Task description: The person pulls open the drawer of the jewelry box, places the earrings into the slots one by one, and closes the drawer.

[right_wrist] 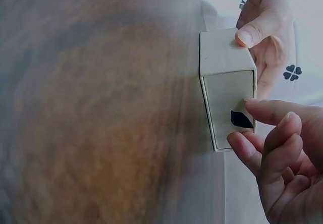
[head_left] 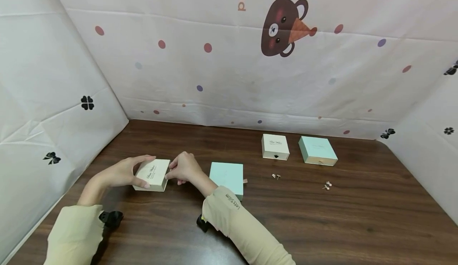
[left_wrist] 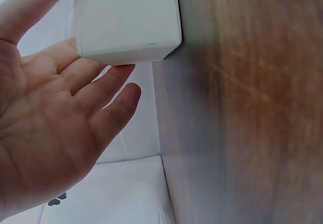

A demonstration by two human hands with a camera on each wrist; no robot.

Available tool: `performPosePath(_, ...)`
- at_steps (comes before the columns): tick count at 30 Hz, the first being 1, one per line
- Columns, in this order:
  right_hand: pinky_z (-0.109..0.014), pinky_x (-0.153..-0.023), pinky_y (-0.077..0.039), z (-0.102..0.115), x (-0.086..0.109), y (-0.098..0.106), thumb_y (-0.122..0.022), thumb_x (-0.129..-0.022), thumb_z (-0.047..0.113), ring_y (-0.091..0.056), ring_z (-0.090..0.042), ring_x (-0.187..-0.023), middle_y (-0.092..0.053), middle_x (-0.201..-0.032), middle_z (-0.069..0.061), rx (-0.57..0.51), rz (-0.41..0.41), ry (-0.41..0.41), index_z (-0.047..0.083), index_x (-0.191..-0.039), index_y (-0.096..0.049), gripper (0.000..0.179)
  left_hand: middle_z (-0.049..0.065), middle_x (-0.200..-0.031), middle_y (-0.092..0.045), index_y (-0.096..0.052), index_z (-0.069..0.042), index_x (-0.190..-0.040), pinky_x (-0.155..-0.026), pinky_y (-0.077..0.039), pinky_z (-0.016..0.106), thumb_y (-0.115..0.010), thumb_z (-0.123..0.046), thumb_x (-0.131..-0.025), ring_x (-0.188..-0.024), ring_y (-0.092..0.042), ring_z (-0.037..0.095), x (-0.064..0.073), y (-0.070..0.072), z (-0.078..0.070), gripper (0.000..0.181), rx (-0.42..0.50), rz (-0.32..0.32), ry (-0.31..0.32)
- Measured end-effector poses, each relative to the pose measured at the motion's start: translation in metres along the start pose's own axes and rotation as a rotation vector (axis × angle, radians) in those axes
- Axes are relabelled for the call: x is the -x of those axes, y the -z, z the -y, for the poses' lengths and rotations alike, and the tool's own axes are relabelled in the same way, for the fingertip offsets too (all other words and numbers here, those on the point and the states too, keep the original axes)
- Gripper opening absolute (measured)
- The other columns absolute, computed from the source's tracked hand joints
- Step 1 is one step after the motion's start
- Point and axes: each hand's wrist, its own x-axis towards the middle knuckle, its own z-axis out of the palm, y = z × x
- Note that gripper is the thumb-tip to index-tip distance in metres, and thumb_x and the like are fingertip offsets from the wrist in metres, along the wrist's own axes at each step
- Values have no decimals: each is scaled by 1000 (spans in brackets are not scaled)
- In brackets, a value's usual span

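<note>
My left hand (head_left: pixel 123 171) grips a small white drawer box (head_left: pixel 154 174) at the left of the table, thumb on the near side and fingers on the far side. The right wrist view shows the box's end face with a black ribbon tab (right_wrist: pixel 241 119). Fingertips of my right hand (right_wrist: pixel 287 153) touch that end on either side of the tab, with a gap between them. In the head view my right hand (head_left: pixel 186 167) is at the box's right end, its other fingers curled. Part of the white box (left_wrist: pixel 128 19) appears in the left wrist view. The inside of the box is hidden.
A light-blue box (head_left: pixel 227 175) lies beside my right forearm, a ribbon tab at its right. Farther back stand another white box (head_left: pixel 274 146) and a second light-blue box (head_left: pixel 317 149). Small earrings (head_left: pixel 276 176) and another small pair (head_left: pixel 327 185) lie in front of them.
</note>
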Motion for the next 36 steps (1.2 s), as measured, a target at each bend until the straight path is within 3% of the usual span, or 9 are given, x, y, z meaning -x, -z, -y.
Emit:
performPosePath(9,-21,-37,-44,0,6,6,-76,-74,13,-46,-7,-31,-63,-54,-7,38,52,-4,6,-88,-72,15,25,-130,-45,-37,4,-136,-84,-38,43,-81,-33,-64,-111,-43,33,0,-5,0,91,-2,2,18)
performPosePath(16,-26,-42,-49,7,13,28,-73,-78,16,-47,-9,-32,-67,-63,-11,21,74,22,7,-88,-73,13,30,-140,-28,-33,4,-138,-91,-30,61,-81,-35,-63,-125,-29,47,2,-3,-3,97,-28,-15,7)
performPosePath(20,-29,-46,-51,6,13,46,-72,-79,17,-48,-9,-33,-67,-67,-13,-4,74,15,7,-93,-73,17,30,-143,-22,-32,1,-139,-91,-28,64,-78,-41,-66,-126,-23,51,1,-2,-11,96,-44,-33,-10)
performPosePath(23,-34,-50,-53,3,13,61,-72,-79,18,-48,-9,-33,-67,-68,-16,-13,65,8,6,-94,-72,19,27,-145,-20,-31,-1,-140,-91,-30,64,-76,-43,-69,-126,-25,50,-4,-2,-19,94,-52,-53,-14)
performPosePath(25,-35,-50,-53,0,13,70,-71,-80,18,-48,-9,-33,-67,-69,-17,-7,59,4,6,-95,-72,19,25,-146,-20,-30,-2,-141,-90,-32,63,-74,-42,-71,-115,-44,45,-9,-3,-26,92,-54,-67,-10)
performPosePath(28,-32,-47,-52,-6,12,84,-72,-79,19,-48,-9,-33,-68,-72,-17,-5,45,-6,7,-96,-72,21,22,-146,-22,-31,-4,-141,-90,-34,60,-73,-39,-75,-110,-50,41,-17,-4,-36,86,-47,-92,-21)
performPosePath(30,-27,-44,-49,-11,12,94,-72,-79,20,-48,-9,-34,-69,-75,-16,-8,27,-21,7,-97,-72,21,22,-146,-25,-32,-5,-141,-90,-34,59,-71,-37,-77,-110,-51,40,-23,-4,-42,82,-41,-110,-38)
performPosePath(32,-25,-42,-48,-16,13,105,-72,-79,20,-48,-10,-34,-69,-75,-13,-19,4,-40,8,-97,-72,22,22,-144,-29,-33,-6,-140,-92,-33,60,-70,-38,-78,-124,-35,42,-29,-5,-49,79,-43,-133,-65)
performPosePath(36,-27,-44,-48,-27,16,127,-72,-79,22,-48,-10,-35,-66,-65,-9,-21,-26,-72,10,-97,-72,22,22,-140,-35,-35,-5,-140,-95,-31,59,-68,-40,-80,-127,-31,41,-43,-7,-61,77,-52,-158,-99)
